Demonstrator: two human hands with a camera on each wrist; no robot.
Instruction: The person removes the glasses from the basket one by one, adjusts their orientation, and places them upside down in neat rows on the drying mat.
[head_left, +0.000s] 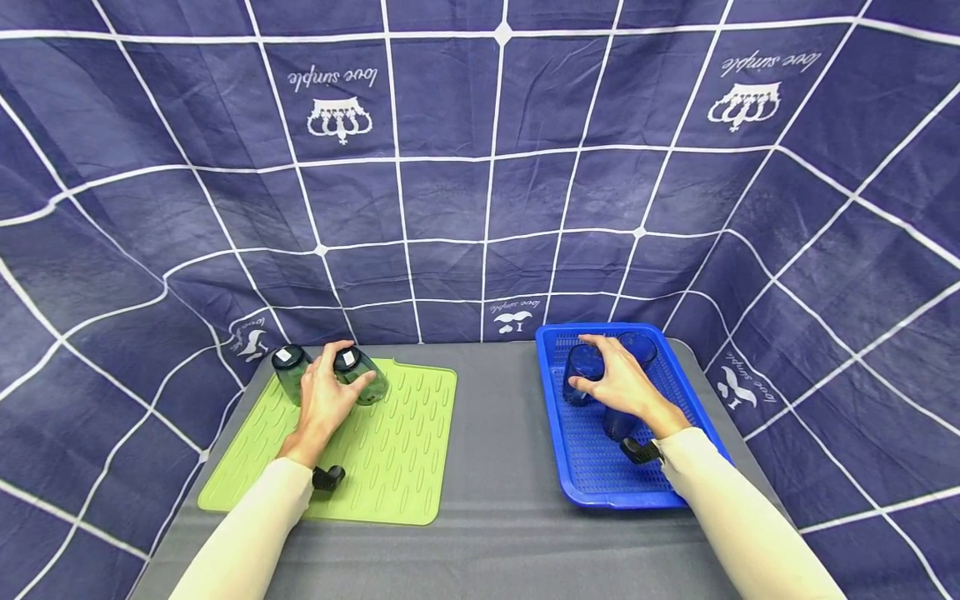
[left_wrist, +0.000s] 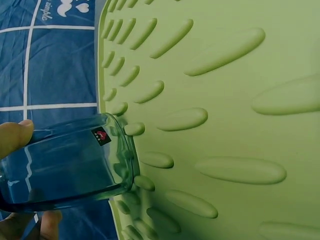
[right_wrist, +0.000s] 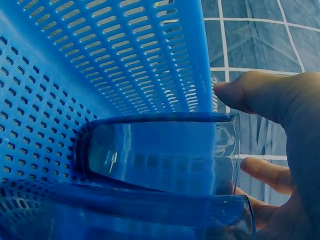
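Observation:
On the left side, my left hand [head_left: 327, 396] grips a tinted drinking glass [head_left: 367, 379] by its upper end, thumb on one side and fingers on the other. The glass's lower end is at the green ridged mat [left_wrist: 225, 100], and a small dark label shows near that end. Another such glass [head_left: 291, 371] stands on the mat just left of the hand. Over the blue basket [head_left: 558, 450], my right hand [head_left: 621, 379] spreads thumb and fingers around the top of a blue-looking glass [right_wrist: 165, 155]. Its thumb is apart from the glass, while fingertips are close to the rim.
Two more glasses are in the basket, one behind [head_left: 639, 343] and one partly under the right hand [head_left: 619, 425]. Grey cloth [head_left: 495, 433] covers the table between mat and basket. A checked curtain [head_left: 450, 200] encloses the back and sides.

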